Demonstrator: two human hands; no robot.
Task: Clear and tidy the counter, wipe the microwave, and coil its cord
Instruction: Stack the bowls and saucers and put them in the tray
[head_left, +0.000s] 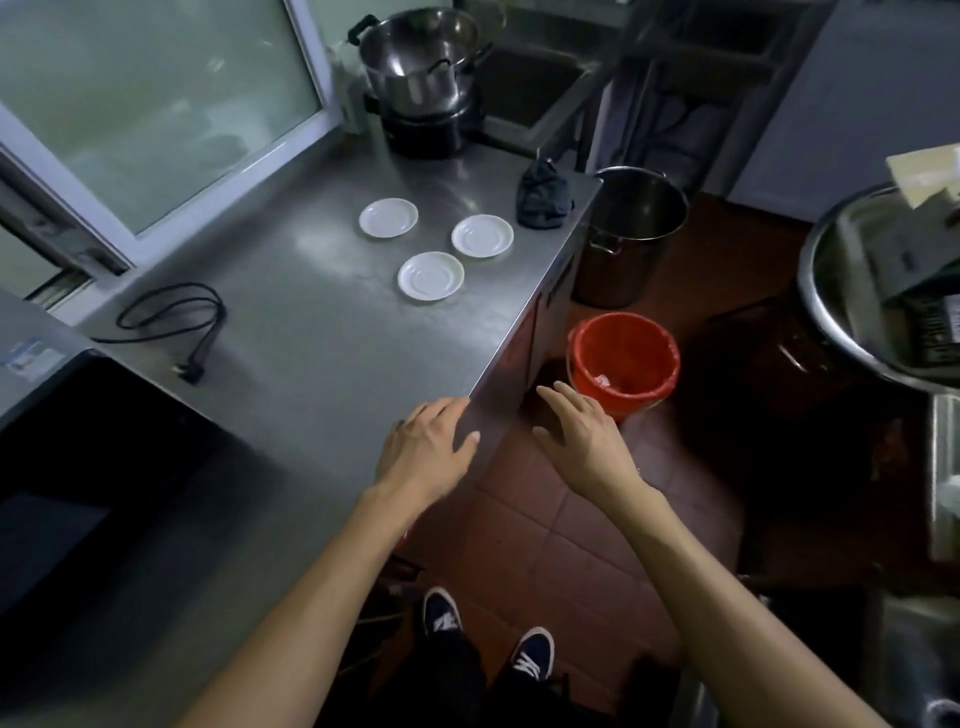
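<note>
The steel counter (311, 338) runs from lower left to the back. Three white saucers lie on it: one at the back (388, 218), one to the right (482, 236), one nearer me (430, 276). A dark crumpled cloth (543, 196) sits near the counter's right edge. The microwave (62, 415) fills the left, and its black cord (171, 317) lies loosely looped on the counter with the plug end nearest me. My left hand (426, 447) hovers open over the counter's near right edge. My right hand (582, 431) is open beyond the edge, above the floor. Neither hand holds anything.
A steel pot (421, 57) is stacked on a black cooker (423, 130) at the back. On the floor beside the counter stand a red bucket (623, 358) and a tall steel stockpot (631, 234). A large steel basin (883, 280) holding boxes sits at right. A window frame (156, 104) borders the counter's left.
</note>
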